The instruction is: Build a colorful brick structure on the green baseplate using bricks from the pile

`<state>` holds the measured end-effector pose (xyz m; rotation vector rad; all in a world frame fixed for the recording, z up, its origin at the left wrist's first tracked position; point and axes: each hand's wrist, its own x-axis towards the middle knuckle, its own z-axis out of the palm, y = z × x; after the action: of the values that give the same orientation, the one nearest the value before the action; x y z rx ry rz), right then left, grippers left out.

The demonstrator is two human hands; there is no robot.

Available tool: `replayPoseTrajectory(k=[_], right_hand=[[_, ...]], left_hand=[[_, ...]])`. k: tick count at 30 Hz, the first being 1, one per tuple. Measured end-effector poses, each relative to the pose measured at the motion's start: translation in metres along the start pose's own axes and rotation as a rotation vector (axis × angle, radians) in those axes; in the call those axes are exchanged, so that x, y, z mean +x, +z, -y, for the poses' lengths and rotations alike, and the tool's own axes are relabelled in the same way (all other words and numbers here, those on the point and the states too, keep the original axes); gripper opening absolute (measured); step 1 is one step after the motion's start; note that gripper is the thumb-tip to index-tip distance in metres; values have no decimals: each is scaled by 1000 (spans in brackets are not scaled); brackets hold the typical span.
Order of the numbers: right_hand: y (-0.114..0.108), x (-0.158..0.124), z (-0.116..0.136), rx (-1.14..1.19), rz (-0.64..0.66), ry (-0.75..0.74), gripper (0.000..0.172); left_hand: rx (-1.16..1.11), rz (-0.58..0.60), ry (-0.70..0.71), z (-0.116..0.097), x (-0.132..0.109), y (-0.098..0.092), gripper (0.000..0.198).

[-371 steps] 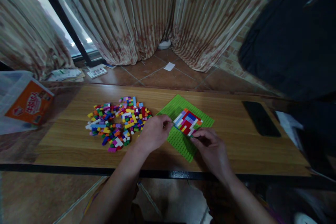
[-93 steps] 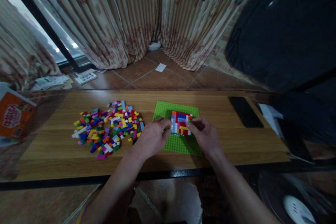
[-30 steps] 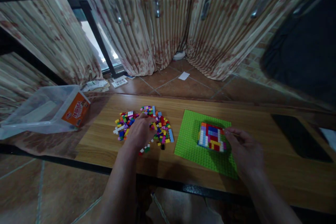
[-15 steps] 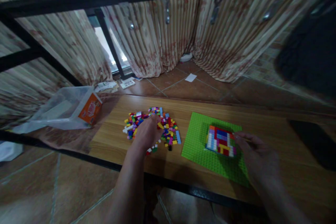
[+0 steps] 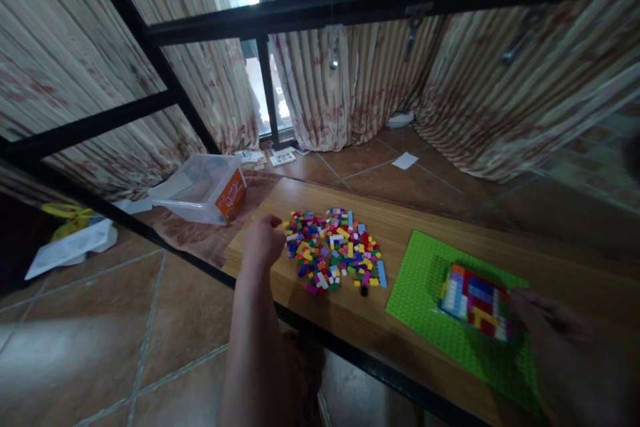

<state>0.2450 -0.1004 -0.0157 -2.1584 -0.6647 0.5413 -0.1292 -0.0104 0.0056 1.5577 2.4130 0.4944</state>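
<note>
My left hand (image 5: 263, 242) is at the left edge of a pile of small mixed-colour toy bricks (image 5: 325, 250). Its fingers are curled in, and what they hold, if anything, is hidden. On the right, my right hand (image 5: 560, 327), blurred, grips the right edge of a block built from toy bricks (image 5: 477, 300). Red, blue, white, yellow and orange rows show on its top. The block is over a green studded baseplate (image 5: 417, 287), tilted slightly; whether it touches the plate I cannot tell.
The wooden table (image 5: 310, 193) has a dark front edge. A clear plastic box (image 5: 200, 190) with an orange label stands on the left. Black metal bars (image 5: 300, 21) cross in front of striped curtains (image 5: 320, 93). White paper (image 5: 405, 160) lies on the tiled floor.
My left hand has moved from the middle of the brick pile to its left edge. The view has swung left, shifting everything rightward. The right hand still grips the brick block.
</note>
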Motion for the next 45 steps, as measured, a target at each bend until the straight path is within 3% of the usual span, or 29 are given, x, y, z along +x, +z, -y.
replayPoseTrajectory(k=[4, 10, 15, 22, 29, 35, 38, 45], right_hand=[[0, -5, 8, -30, -3, -18, 13], [1, -14, 12, 44, 26, -6, 17], [4, -7, 6, -44, -12, -14, 21], [2, -2, 1, -36, 45, -10, 27], [4, 3, -8, -35, 21, -16, 30], [7, 10, -20, 38, 18, -58, 17], [8, 8, -18, 95, 37, -55, 13], [11, 8, -19, 172, 36, -81, 20]], left_hand=[[83, 145, -27, 14, 4, 5, 27], [91, 231, 44, 6, 3, 15, 23], [82, 223, 24, 1, 4, 18, 21], [51, 195, 23, -3, 4, 19, 27], [-20, 189, 123, -15, -1, 19, 24], [-47, 97, 279, -30, -1, 31, 41], [-16, 111, 353, -37, 1, 39, 49], [-5, 109, 270, -39, 10, 46, 33]])
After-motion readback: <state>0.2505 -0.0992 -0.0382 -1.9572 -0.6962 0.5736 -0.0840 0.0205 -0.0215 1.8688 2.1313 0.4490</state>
